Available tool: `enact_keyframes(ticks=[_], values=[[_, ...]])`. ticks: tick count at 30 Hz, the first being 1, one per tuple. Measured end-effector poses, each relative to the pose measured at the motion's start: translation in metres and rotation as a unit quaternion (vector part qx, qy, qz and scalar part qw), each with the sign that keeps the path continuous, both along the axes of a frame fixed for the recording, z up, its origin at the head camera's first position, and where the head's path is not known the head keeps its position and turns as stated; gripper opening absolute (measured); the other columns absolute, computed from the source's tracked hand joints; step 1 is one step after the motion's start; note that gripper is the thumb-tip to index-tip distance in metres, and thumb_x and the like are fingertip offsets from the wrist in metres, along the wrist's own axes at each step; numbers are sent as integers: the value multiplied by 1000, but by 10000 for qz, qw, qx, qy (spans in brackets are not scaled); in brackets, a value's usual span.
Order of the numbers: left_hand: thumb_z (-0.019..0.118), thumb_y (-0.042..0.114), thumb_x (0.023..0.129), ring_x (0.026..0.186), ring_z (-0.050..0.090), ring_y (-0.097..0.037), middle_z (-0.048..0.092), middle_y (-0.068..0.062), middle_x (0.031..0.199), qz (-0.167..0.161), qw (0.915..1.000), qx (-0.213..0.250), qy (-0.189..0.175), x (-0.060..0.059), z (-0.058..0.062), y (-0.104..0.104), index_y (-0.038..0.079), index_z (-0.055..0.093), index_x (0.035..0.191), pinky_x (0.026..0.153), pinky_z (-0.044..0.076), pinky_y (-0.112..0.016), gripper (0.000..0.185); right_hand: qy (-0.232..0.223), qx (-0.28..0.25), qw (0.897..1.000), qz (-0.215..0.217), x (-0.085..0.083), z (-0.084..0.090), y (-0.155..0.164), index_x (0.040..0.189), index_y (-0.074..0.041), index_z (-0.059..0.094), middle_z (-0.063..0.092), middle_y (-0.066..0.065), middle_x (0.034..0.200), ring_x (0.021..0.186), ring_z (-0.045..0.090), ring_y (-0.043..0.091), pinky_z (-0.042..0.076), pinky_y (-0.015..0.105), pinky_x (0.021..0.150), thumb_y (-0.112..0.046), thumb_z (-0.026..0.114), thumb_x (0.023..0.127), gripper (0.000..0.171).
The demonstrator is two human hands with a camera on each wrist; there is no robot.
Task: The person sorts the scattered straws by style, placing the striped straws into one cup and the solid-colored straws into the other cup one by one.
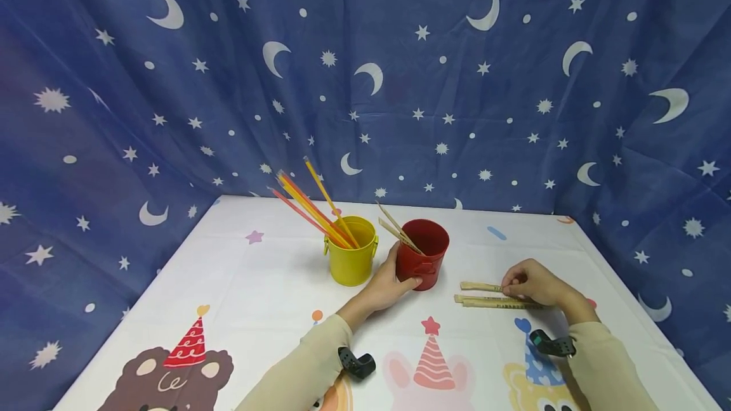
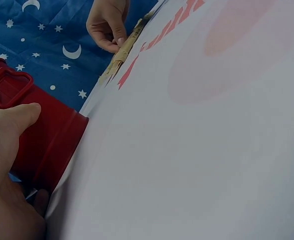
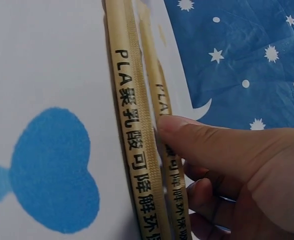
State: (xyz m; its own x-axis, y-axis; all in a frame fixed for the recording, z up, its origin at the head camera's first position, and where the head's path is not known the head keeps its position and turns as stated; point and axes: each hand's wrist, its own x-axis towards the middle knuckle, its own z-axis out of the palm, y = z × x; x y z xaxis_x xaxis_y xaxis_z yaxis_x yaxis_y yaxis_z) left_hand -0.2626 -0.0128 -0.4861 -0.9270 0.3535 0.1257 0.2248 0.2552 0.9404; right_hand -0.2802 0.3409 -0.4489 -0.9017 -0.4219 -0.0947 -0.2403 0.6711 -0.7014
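Observation:
My left hand [image 1: 384,281] grips the side of a red bucket [image 1: 424,266], thumb across its front near the folded handle. Two paper-wrapped straws [image 1: 391,229] lean out of this bucket to the left. Over on the right, my right hand [image 1: 533,283] pinches a paper-wrapped straw [image 1: 478,286] between thumb and fingers. Its tan wrapper carries black print reading PLA, clear in the right wrist view. Just in front of it, more wrapped straws [image 3: 132,125] lie side by side on the table, partly beneath the right hand in the head view.
A yellow bucket [image 1: 349,266] stands left of the red one, close to my left wrist. Several orange, yellow and red straws [image 1: 308,207] stick out of it, leaning left. Behind the white printed table [image 1: 274,309] hangs a blue curtain [image 1: 400,132] with moons and stars.

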Motion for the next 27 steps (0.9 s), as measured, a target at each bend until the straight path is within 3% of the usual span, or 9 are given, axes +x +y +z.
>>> enact_keyframes(ticks=[8, 14, 22, 27], values=[[68, 26, 94, 152, 33, -25, 35, -5, 163, -39, 10000, -39, 5, 1, 1, -1, 19, 11, 163, 125, 32, -49, 90, 668, 426, 9959, -427, 0, 4, -2, 90, -1, 75, 58, 0, 76, 70, 47, 4, 40, 19, 60, -2, 72, 89, 4], [68, 26, 94, 151, 34, -25, 36, -5, 162, -44, 10000, -52, 22, 1, 1, -1, 19, 11, 163, 125, 32, -48, 90, 977, 235, 9936, -526, 0, 8, -2, 92, 0, 75, 62, 3, 80, 72, 47, 3, 42, 19, 60, -1, 70, 89, 6], [68, 25, 94, 149, 37, -24, 39, -5, 160, -59, 9999, -100, 51, 0, 1, -1, 17, 12, 162, 124, 35, -47, 89, 1402, 5, 9837, -1124, -2, 14, -2, 98, 4, 75, 66, 8, 87, 72, 50, 3, 46, 18, 61, -5, 72, 91, 12], [68, 26, 94, 149, 37, -25, 39, -5, 160, -48, 9999, -115, 31, 0, 0, -1, 17, 12, 162, 124, 35, -48, 89, 1558, -238, 9802, -1198, -1, 19, -6, 102, 4, 75, 71, 14, 92, 73, 53, 3, 48, 17, 62, -8, 70, 94, 15]])
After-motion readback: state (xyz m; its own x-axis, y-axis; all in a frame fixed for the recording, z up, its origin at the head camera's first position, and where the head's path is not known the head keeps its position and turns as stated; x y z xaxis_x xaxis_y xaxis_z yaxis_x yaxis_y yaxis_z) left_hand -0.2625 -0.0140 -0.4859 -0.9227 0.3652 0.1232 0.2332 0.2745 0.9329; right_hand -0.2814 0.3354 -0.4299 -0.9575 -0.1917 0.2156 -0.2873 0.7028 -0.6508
